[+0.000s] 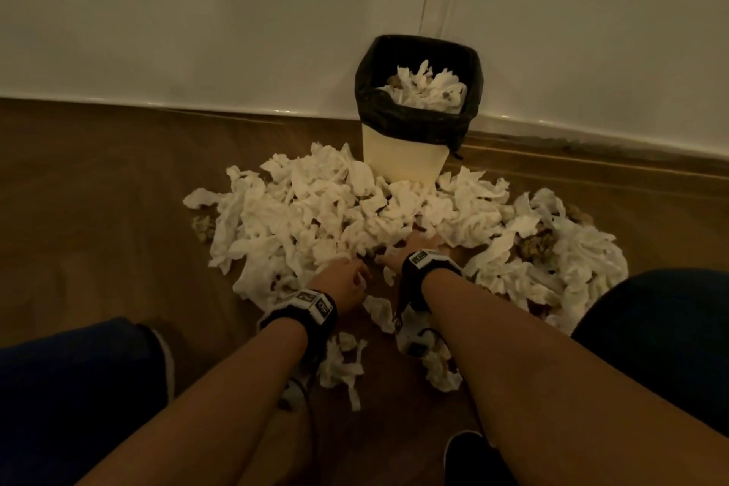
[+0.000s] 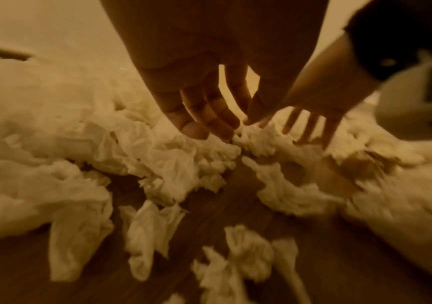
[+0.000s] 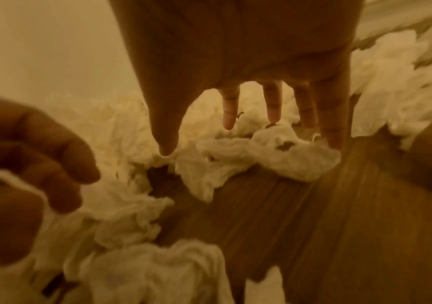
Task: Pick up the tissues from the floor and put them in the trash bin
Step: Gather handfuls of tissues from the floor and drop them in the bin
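From the head view, the bin stands at the far side against the wall, its black liner folded over the rim, with some tissues already heaped inside. That spot likely suits the job: it sits right at the far edge of the tissues, which spread across the floor from left to right in a wide heap, so each handful has a short trip. A few loose pieces lie nearer, between the forearms. Both hands reach into the near edge of the heap. The left hand is curled, with a bit of white showing at its fingers. The right hand lies flatter, fingers pointing away into the heap. Dark knees frame the scene left and right, so the person seems to crouch low to work at floor level.

The left wrist view shows the left hand from behind, fingers bent down and bunched toward the thumb, tips on a crumpled tissue; this reads as the start of a pinch, though whether the tissue is truly gripped is blurred. The right hand is beside it, fingers straight and spread on the heap.

The right wrist view shows the right hand with straight, parted fingers, tips touching a wad, holding nothing; the spread looks meant to rake several pieces together. At the left edge the left hand curls round a strip of tissue.
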### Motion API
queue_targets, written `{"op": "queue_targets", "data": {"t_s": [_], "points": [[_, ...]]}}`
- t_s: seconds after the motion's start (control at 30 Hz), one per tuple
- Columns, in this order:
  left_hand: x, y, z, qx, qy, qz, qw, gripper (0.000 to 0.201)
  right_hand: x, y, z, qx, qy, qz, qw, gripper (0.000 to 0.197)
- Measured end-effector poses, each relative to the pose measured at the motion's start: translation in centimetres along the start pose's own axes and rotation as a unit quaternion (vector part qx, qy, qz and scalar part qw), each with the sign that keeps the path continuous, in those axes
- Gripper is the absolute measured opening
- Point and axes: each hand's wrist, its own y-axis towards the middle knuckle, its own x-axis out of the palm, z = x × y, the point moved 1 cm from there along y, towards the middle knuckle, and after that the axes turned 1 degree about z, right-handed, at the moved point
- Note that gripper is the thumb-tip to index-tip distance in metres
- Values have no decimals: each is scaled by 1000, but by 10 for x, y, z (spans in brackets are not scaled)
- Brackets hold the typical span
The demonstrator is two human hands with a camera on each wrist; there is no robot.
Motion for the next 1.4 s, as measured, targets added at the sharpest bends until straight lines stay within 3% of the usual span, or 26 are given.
{"op": "queue_targets", "data": {"t_s": [0.13, 0.23, 0.33, 0.43, 0.5, 0.53, 0.57, 0.6, 0.63, 0.7, 0.77, 0.9, 0.97, 1.03, 1.1, 1.23, 1.3, 1.4], "points": [[19, -3, 5, 90, 133, -16, 987, 41, 23, 9, 4, -6, -58, -5, 998, 75], [29, -5, 6, 124, 180, -11, 976, 45, 24, 10, 8, -35, -85, 29, 995, 48], [37, -4, 11, 137, 220, -45, 965, 59, 19, 10, 13, -47, -112, 6, 993, 20], [46, -2, 21, 146, 246, -63, 956, 69, 9, 13, 25, -15, -26, 9, 999, 24], [52, -2, 27, 142, 263, -77, 951, 69, 3, 12, 32, -19, 56, -4, 998, 10], [55, -3, 30, 138, 270, -84, 949, 65, 3, 13, 36, -34, 107, -6, 994, 15], [57, -3, 33, 134, 272, -91, 948, 59, 3, 13, 38, -40, 163, -14, 986, 33], [59, -3, 37, 124, 258, -99, 953, 53, 5, 10, 39, -44, 231, -27, 972, 44], [61, -1, 39, 103, 225, -108, 963, 50, 6, 7, 40, -53, 322, -48, 944, 43], [64, 2, 43, 58, 146, -132, 979, 46, 7, 1, 42, -51, 474, -100, 873, 24], [65, 7, 42, 29, 117, -162, 979, 47, 5, -4, 45, -27, 493, -84, 865, 18], [60, 15, 39, 2, 143, -197, 970, 45, -7, -14, 59, -26, 437, -74, 896, 32], [56, 20, 39, 17, 175, -177, 968, 38, -15, -20, 69, 6, 460, -84, 884, 35], [51, 22, 38, 20, 180, -133, 974, 37, -19, -23, 78, 49, 556, -89, 825, 44], [44, 24, 39, 16, 162, -88, 983, 35, -22, -26, 81, 72, 611, -81, 784, 34], [23, 26, 52, 10, 119, 4, 993, 40, -35, -38, 80, 35, 487, -31, 872, 30], [9, 29, 59, 7, 117, 37, 992, 38, -42, -43, 77, 13, 516, -19, 856, 16], [-15, 32, 73, -19, 84, 67, 994, 25, -55, -54, 73, -7, 574, -3, 819, 35]]}}
